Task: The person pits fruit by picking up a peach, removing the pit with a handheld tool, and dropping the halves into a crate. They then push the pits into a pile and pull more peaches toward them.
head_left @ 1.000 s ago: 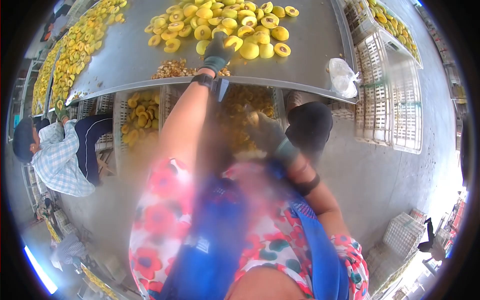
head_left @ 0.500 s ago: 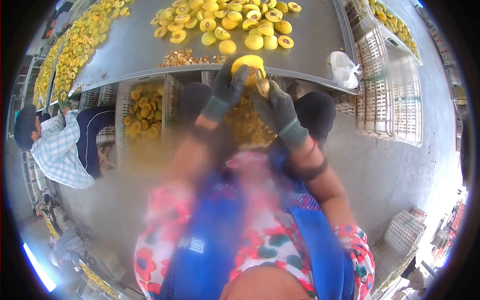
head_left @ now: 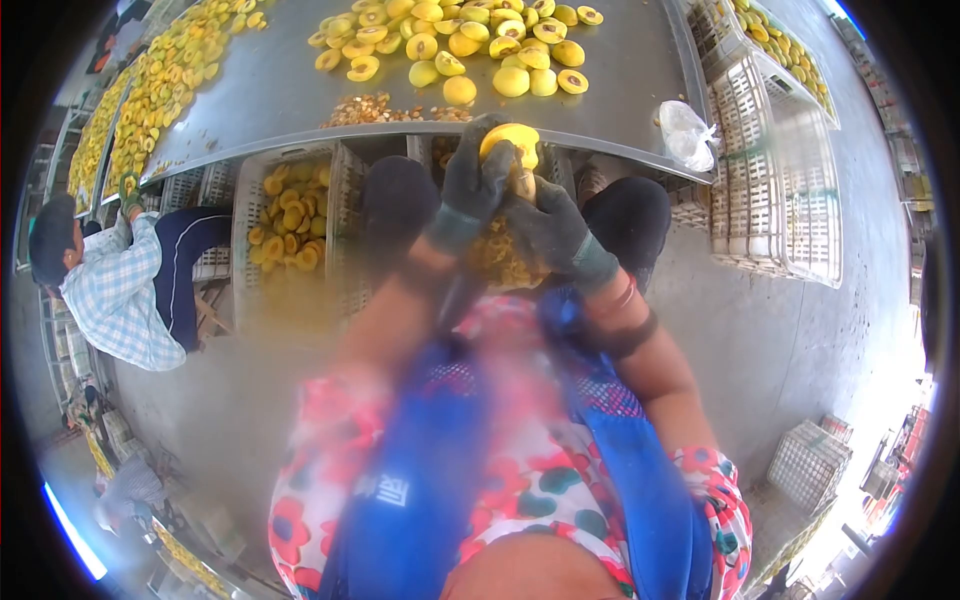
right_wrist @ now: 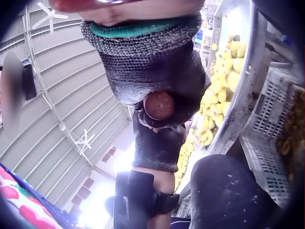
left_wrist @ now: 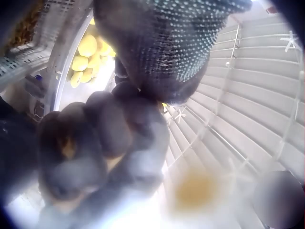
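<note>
Above the table's near edge, my gloved left hand grips a yellow peach half. My gloved right hand holds a tool by its wooden handle, pressed up close against the fruit. The tool's working end is hidden behind the peach and fingers. From the right wrist, the round butt of the handle pokes out of the curled glove. In the left wrist view, the right hand's fingers curl just below the dotted left glove.
Several halved peaches lie heaped on the metal table, with brown pits near its edge. A crate of peach halves stands under it at left. White crates and a plastic bag are right. Another person sits left.
My left hand has come back from the heap with a peach half. My right hand has risen from below the table edge, bringing the tool to the fruit; both hands have since drawn closer together.
</note>
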Motion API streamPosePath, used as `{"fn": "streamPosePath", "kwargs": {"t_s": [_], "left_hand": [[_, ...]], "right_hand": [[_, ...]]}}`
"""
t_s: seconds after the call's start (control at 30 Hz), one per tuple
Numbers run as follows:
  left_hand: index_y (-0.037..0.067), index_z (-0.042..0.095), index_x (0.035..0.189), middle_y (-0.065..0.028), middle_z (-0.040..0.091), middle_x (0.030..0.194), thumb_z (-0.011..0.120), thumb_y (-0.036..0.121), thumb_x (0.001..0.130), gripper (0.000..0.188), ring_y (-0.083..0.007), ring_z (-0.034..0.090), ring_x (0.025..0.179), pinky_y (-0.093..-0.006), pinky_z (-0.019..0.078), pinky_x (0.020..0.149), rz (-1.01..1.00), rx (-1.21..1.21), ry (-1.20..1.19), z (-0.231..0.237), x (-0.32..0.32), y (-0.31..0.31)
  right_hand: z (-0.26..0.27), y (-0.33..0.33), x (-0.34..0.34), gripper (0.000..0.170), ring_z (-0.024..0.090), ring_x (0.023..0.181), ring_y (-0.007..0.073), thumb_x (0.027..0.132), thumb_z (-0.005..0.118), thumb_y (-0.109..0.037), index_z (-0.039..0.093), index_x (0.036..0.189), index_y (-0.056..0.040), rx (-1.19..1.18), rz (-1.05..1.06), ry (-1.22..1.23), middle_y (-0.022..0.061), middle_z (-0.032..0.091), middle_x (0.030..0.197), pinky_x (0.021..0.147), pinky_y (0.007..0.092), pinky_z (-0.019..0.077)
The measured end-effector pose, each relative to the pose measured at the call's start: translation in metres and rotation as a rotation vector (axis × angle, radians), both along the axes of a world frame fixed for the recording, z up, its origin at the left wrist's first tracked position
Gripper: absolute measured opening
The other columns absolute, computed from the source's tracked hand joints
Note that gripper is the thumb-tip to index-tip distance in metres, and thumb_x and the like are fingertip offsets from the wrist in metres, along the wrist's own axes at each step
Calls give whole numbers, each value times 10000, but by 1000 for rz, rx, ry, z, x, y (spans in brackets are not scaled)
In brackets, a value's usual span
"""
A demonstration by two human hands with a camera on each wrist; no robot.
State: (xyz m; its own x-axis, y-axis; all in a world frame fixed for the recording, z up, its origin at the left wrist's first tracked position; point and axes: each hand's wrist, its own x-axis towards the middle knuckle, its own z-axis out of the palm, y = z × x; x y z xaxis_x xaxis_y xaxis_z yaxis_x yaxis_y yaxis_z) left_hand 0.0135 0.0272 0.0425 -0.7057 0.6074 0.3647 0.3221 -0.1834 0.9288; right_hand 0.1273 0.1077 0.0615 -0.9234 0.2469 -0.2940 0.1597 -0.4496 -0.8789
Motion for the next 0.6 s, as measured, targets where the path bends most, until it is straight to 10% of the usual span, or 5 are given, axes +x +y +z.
{"fn": "streamPosePath", "kwargs": {"t_s": [0.23, 0.6], "left_hand": [[0, 518, 1146, -95, 595, 1028, 489, 227, 951, 300, -160, 568, 945, -285, 478, 827, -201, 59, -47, 6, -4, -7], [-14, 523, 1157, -109, 623, 979, 412, 390, 987, 452, -168, 613, 808, -271, 511, 665, 91, 49, -512, 6, -24, -20]], "right_hand": [[9, 11, 12, 141, 447, 401, 103, 903, 554, -155, 536, 885, -16, -510, 229, -45, 30, 497, 582, 369, 229, 347], [4, -8, 6, 128, 440, 389, 102, 911, 537, -153, 517, 907, -26, -126, 238, 1, 18, 473, 548, 362, 225, 330]]}}
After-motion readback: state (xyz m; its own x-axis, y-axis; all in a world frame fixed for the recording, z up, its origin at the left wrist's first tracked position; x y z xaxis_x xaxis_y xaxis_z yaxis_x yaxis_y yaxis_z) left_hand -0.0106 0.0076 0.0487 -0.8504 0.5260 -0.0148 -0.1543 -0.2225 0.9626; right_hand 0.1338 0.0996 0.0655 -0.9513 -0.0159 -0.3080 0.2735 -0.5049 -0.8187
